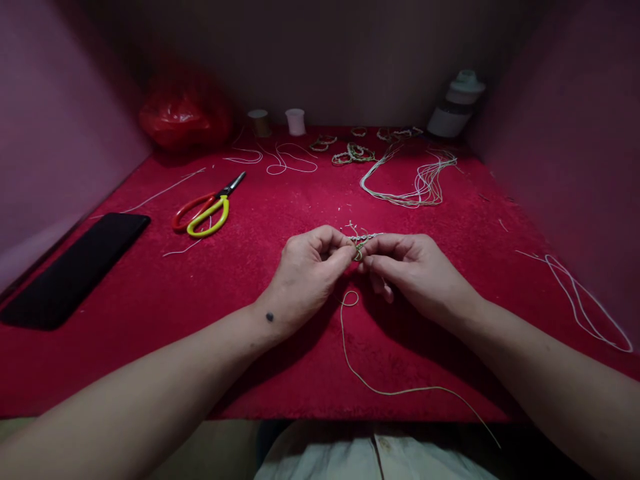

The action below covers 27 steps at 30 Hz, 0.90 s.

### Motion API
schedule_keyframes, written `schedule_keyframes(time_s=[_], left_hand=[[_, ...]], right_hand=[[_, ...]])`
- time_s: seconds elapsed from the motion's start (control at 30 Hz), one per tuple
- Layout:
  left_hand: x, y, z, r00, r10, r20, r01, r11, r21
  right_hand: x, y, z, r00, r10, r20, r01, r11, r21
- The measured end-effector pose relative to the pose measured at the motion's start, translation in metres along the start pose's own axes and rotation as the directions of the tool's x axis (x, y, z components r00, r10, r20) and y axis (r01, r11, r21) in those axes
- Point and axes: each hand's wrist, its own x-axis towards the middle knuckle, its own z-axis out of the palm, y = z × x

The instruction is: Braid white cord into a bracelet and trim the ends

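Between my two hands is a small braided cord bracelet in green and white, with short loose ends sticking up behind it. My left hand pinches its left side between thumb and forefinger. From the other side, my right hand grips it with thumb and index finger, the lower fingers curled beneath. A long greenish cord trails from below the hands over the table's front edge. Fingertips cover part of the knotting.
Scissors with red and yellow handles and a black phone lie left. Behind are a red plastic bag, two thread spools, finished braided loops, a bundle of cords and a bottle. White cord lies right.
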Motion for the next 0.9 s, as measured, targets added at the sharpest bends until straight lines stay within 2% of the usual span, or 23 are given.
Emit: schedule_keyframes(time_s=[0.1, 0.3, 0.57, 0.9], left_hand=[[0.0004, 0.0009, 0.0003, 1.000, -0.021, -0.007, 0.021, 0.999, -0.027], [0.0013, -0.0011, 0.0008, 0.999, -0.047, 0.012, 0.048, 0.994, -0.102], [0.0000, -0.0015, 0.0016, 1.000, -0.007, 0.001, 0.007, 1.000, -0.013], [0.0015, -0.0030, 0.0002, 1.000, -0.011, -0.013, 0.011, 1.000, -0.028]], right_hand=[[-0.0014, -0.0024, 0.0025, 0.999, -0.032, -0.026, 0.031, 0.999, -0.032], [-0.0001, 0.0001, 0.0043, 0.999, 0.010, 0.033, -0.013, 0.997, 0.081], [0.0018, 0.0024, 0.0053, 1.000, 0.025, 0.011, -0.025, 1.000, 0.012], [-0.0001, 0.0002, -0.0017, 0.985, 0.141, 0.096, -0.144, 0.989, 0.020]])
